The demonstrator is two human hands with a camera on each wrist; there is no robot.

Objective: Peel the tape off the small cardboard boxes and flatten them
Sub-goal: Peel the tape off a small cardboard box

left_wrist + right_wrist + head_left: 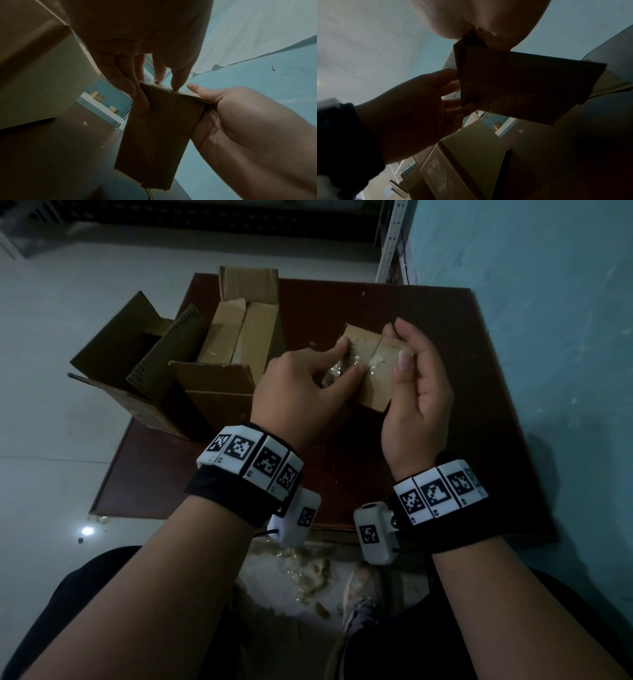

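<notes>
A small brown cardboard box [373,364] is held up over the dark table [445,419]. My right hand [399,345] grips its right end, with the thumb on the near face and the fingers behind. My left hand [349,356] pinches a crumpled strip of clear tape [337,373] on the box's top face between thumb and forefinger. In the left wrist view, the fingertips [175,83] sit on the upper edge of the box [159,135]. In the right wrist view, the box [522,83] hangs dark below my palm.
A larger open carton [222,392] holding several small boxes stands on the table's left part. Another open carton [130,361] sits beside it at the table's left edge. A blue wall [548,337] runs along the right. Tape scraps [308,573] and a shoe [363,604] lie on the floor below.
</notes>
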